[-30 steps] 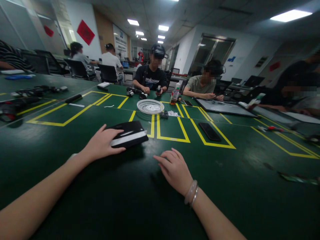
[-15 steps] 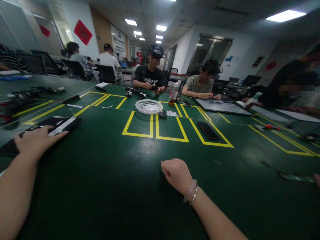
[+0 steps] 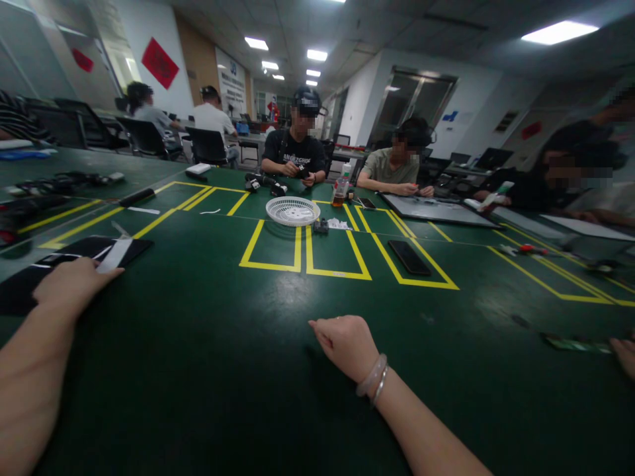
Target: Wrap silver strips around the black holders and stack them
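My left hand lies over a flat black pad-like thing at the left of the green table. Its thumb stretches out to the right along the near edge, and part of the other fingers is hidden behind the hand. White strips cross the black surface, and one broad white strip sticks out beside the thumb with its far end bent up. In the middle, above the near part of the table, my right hand is closed with its fingers curled inward. I see nothing in it. Two bracelets circle that wrist.
Ahead stand a white plastic basket and a bottle among yellow tape outlines. A black phone lies right of centre. Black cables are at the far left, and a green strip lies near another person's hand. People sit opposite.
The black thing has tipped flatter under my left hand, and the white strip has shifted left and turned steeper. My right hand has moved slightly left. The whole view has swung a little.
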The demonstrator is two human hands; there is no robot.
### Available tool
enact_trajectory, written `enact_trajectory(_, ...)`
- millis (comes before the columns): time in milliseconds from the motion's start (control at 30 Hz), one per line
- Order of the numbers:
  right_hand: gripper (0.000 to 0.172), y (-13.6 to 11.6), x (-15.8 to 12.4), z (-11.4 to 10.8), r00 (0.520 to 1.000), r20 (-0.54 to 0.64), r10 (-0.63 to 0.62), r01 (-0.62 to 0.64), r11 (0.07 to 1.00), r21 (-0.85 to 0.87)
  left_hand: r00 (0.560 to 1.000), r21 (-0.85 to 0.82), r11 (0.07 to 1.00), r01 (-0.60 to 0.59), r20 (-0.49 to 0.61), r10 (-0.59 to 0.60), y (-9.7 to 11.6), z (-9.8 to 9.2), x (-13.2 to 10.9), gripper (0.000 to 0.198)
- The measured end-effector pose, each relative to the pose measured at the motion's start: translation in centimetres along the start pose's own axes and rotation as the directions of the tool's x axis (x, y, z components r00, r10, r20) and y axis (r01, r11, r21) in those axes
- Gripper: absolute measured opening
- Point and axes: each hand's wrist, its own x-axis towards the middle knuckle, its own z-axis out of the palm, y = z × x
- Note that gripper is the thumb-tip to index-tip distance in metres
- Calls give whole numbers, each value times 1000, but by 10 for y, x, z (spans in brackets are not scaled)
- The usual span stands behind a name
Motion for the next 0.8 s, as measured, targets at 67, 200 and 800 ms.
enact_trajectory(67,39,-1,0,0,1000,-5,-4,4,1000,-5,971,110,984,139,-209,-114,6,6,1,59)
enact_trajectory(200,34,-3,1,-1,999,-43,9,-10,1000,-13,991,248,968,44,-136,-11,61,31,9,67)
enact_trajectory(800,42,-10,3,3,992,53,-114,110,991,75,717,-145,770,-621,290,633,218,117,-26,45)
